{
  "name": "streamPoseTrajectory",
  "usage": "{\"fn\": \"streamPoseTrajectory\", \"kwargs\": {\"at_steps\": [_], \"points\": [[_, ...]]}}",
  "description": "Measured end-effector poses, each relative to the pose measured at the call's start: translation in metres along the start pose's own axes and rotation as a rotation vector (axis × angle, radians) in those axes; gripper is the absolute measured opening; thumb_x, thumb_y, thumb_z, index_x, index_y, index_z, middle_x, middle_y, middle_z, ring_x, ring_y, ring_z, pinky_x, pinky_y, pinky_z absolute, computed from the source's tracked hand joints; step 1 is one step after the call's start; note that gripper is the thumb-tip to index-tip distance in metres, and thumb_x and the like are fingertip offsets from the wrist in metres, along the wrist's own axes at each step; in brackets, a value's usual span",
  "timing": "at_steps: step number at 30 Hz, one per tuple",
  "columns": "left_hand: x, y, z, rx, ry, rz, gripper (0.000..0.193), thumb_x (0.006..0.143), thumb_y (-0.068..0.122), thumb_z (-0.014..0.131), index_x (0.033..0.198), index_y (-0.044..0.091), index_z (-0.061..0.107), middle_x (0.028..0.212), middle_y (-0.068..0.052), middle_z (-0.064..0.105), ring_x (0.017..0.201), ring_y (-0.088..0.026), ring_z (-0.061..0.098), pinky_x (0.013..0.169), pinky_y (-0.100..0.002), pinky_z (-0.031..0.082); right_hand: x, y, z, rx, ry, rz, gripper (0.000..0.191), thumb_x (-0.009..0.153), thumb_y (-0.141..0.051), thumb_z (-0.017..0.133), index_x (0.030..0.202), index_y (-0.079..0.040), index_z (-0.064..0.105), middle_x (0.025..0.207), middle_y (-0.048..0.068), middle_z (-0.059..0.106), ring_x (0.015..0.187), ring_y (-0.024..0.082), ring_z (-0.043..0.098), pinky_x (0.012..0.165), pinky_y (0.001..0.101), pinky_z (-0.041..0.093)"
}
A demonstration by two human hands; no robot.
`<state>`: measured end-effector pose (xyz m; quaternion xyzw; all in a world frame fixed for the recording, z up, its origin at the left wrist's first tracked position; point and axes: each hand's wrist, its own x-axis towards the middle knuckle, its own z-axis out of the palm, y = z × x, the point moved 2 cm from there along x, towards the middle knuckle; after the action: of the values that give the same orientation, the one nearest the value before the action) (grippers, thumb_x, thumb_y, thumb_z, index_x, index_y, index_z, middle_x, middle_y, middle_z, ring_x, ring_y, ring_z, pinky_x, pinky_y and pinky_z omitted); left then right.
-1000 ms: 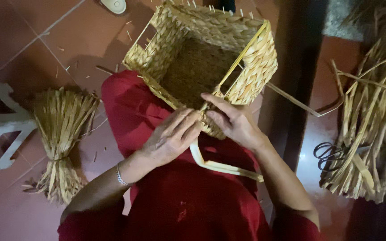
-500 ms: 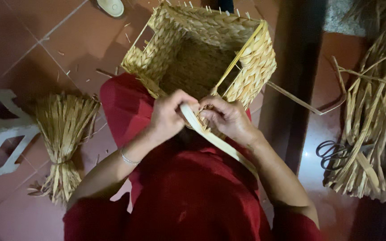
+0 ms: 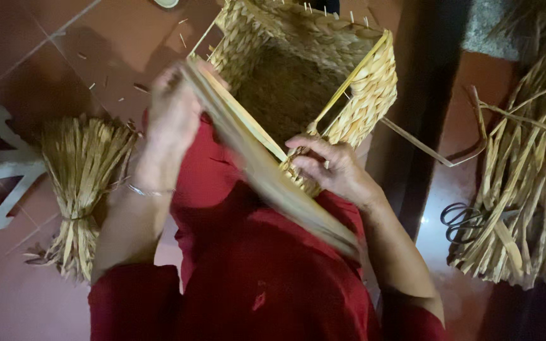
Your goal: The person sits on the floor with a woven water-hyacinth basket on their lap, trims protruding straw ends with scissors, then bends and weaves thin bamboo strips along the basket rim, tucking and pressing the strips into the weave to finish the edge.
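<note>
Fingers of left hand [image 3: 170, 120] closed on straw strand [image 3: 266, 170], drawn taut toward 10 o'clock; right hand [image 3: 330, 167] pinches basket [image 3: 323, 69] rim on lap. Step: weaving. Next likely needs tucking strand.

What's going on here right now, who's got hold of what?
A person in red sits with a square woven basket on the lap. The left hand pulls a long flat straw strip up and away, blurred, while the right hand pins the basket's near corner. A tied straw bundle lies left, loose straw and scissors right.
</note>
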<state>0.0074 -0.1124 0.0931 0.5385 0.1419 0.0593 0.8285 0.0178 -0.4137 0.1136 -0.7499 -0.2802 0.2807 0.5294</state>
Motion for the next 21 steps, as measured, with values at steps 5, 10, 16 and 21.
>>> {"fn": "streamPoseTrajectory", "kwargs": {"at_steps": [5, 10, 16, 21], "points": [[0.033, 0.021, -0.020, -0.002, 0.125, -0.126, 0.016, 0.104, 0.018, 0.065, 0.099, 0.003, 0.070, 0.091, -0.010, 0.071, 0.073, -0.015, 0.065, 0.059, -0.027, 0.054, 0.002, 0.003, -0.003, -0.005, -0.009, -0.019, 0.027, 0.102, -0.016, 0.066, 0.129, -0.010, 0.068, 0.078, 0.000, 0.068, 0.067, 0.006, 0.066, 0.063, 0.0229, 0.056], [0.069, 0.027, -0.046, 0.021, 0.142, 0.054, 0.011, 0.104, 0.014, 0.073, 0.102, 0.003, 0.071, 0.094, -0.009, 0.074, 0.071, -0.012, 0.062, 0.063, -0.027, 0.053, -0.004, 0.004, 0.000, -0.009, 0.065, 0.001, 0.028, 0.105, -0.018, 0.065, 0.131, -0.011, 0.067, 0.096, 0.001, 0.072, 0.075, 0.008, 0.067, 0.069, 0.0233, 0.057], [0.078, 0.033, -0.078, 0.140, 0.291, 0.170, 0.012, 0.105, 0.015, 0.076, 0.099, 0.005, 0.072, 0.088, -0.005, 0.072, 0.070, -0.011, 0.066, 0.065, -0.026, 0.058, -0.026, 0.010, 0.013, -0.037, 0.268, -0.134, 0.049, 0.097, -0.018, 0.078, 0.139, -0.003, 0.057, 0.100, 0.002, 0.070, 0.091, 0.013, 0.068, 0.086, 0.0295, 0.058], [0.066, 0.049, -0.067, 0.396, 0.125, 0.221, 0.007, 0.112, 0.011, 0.072, 0.118, 0.008, 0.074, 0.105, -0.004, 0.075, 0.086, -0.009, 0.071, 0.077, -0.027, 0.064, -0.034, 0.019, 0.034, -0.189, 0.351, -0.287, 0.033, 0.088, -0.016, 0.085, 0.111, -0.004, 0.064, 0.098, 0.008, 0.070, 0.087, 0.017, 0.069, 0.074, 0.0297, 0.059]]}}
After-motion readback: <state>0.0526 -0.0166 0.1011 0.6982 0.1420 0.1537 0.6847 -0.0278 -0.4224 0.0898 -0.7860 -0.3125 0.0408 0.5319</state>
